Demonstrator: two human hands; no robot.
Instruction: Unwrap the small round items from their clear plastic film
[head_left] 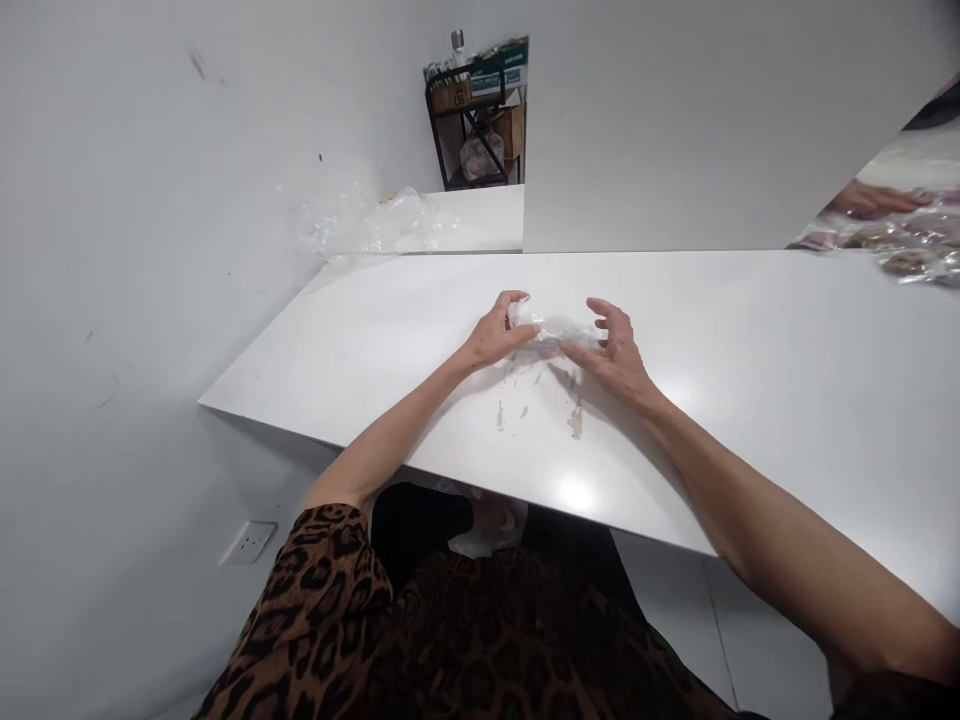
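Observation:
A small crumpled bundle of clear plastic film (556,328) is held just above the white tabletop, between my two hands. My left hand (496,332) grips its left end, thumb in front and fingers behind. At the right end, my right hand (616,358) has its thumb along the near edge and some curled fingers against the film, with the index finger raised. Whether anything is wrapped inside the film, I cannot tell.
The white table (360,370) bears worn patches near my hands. Loose clear plastic (375,222) lies by the left wall. A white partition (660,120) rises behind. Beyond it at right, another person's hand (874,198) is near plastic-wrapped items (915,240). A black rack (469,120) holds boxes.

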